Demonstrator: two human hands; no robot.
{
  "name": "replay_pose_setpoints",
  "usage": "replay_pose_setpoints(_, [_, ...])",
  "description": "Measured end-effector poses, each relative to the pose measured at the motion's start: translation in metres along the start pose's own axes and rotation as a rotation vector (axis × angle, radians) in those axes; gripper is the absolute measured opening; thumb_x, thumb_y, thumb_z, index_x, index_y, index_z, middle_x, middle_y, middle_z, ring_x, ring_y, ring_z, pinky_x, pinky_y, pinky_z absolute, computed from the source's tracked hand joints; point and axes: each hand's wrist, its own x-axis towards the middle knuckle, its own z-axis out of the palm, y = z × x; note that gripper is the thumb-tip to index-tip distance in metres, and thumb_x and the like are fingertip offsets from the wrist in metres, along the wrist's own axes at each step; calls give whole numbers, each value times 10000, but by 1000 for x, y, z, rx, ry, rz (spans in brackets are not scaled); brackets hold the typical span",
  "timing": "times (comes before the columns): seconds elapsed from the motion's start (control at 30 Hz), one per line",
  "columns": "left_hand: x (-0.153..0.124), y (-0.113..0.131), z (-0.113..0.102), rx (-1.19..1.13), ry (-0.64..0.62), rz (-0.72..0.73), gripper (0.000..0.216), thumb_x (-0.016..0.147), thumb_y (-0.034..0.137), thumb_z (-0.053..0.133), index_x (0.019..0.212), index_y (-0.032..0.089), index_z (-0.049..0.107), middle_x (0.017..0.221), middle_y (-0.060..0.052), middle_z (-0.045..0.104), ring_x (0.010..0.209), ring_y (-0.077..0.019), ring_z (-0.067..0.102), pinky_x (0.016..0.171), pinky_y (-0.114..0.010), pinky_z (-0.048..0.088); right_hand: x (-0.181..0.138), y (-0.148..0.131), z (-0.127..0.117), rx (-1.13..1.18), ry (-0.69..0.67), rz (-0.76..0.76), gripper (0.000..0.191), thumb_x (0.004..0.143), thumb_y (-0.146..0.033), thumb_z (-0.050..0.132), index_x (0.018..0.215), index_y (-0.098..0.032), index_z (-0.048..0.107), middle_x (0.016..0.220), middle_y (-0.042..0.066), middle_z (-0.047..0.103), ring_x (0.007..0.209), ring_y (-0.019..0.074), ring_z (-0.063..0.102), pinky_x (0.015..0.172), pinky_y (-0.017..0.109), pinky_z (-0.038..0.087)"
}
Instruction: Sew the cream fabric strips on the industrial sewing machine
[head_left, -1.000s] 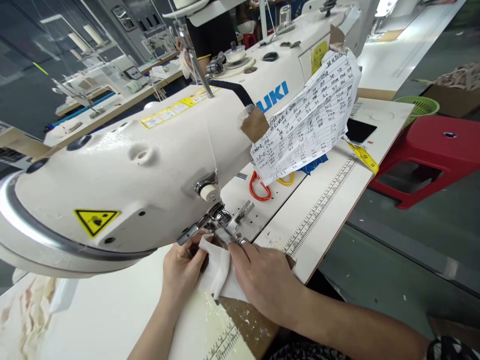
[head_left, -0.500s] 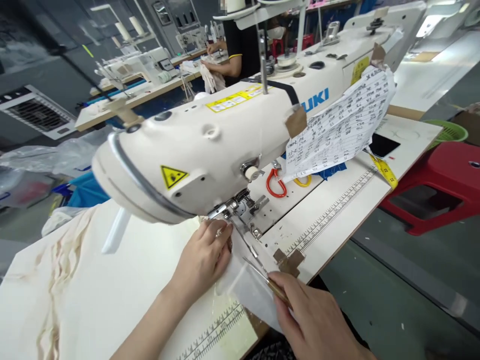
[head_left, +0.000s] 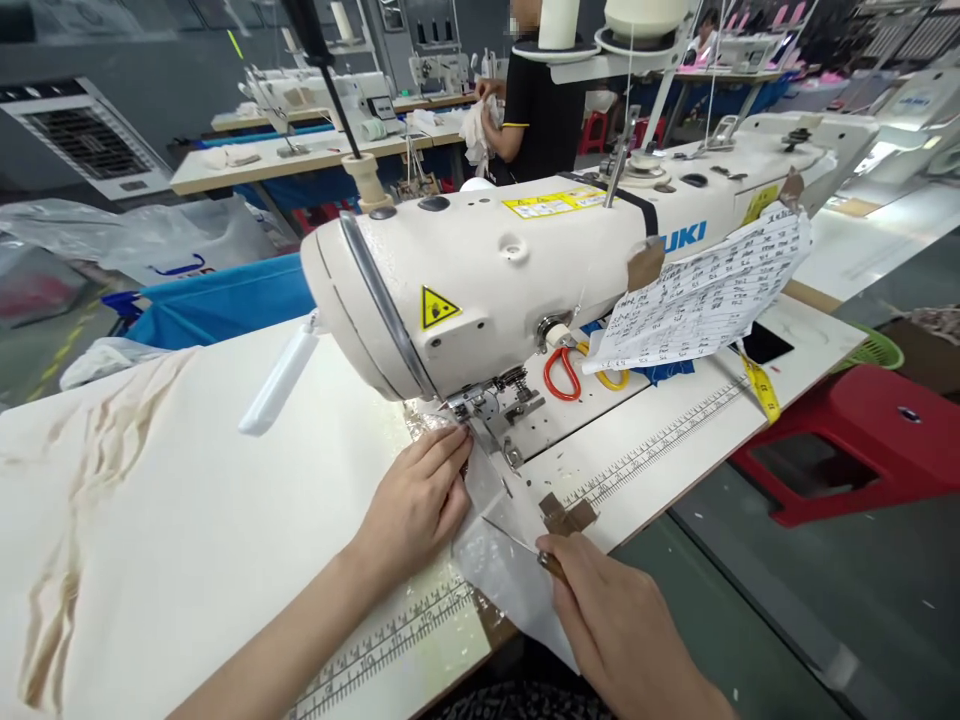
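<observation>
A white JUKI sewing machine (head_left: 525,270) stands across the table (head_left: 187,480). A small piece of white fabric (head_left: 499,560) lies under its presser foot (head_left: 480,410) and runs toward the table's front edge. My left hand (head_left: 420,500) lies flat on the fabric just left of the needle, fingers stretched toward the foot. My right hand (head_left: 615,620) is closed on a thin metal tool with a brown handle (head_left: 525,545), its tip resting on the fabric. A handwritten paper sheet (head_left: 705,290) is taped to the machine arm.
Red-handled scissors (head_left: 561,372) and a yellow tape measure (head_left: 761,385) lie behind the needle. Beige cloth (head_left: 82,480) is heaped at the left. A red stool (head_left: 862,440) stands at the right, a blue bin (head_left: 217,300) at the back left. Another person (head_left: 536,100) works behind the machine.
The view has pulled back and swung left. My right hand has left the presser foot, drawn back toward the table edge and now holds the thin tool. My left hand stays on the fabric.
</observation>
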Motion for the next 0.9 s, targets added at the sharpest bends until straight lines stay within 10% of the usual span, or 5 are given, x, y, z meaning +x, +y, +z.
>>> replay_pose_setpoints(0.9, [-4,21,3,132,-51,-90,489,954,244,344,1377,49,492,1417,-202,532,1341,-334,461,1069,-485,431,28,-4,-4,-221,-114,-18,372,922,-58,431,1269,-100,557,956,100,725,694,242,718,490,337,545])
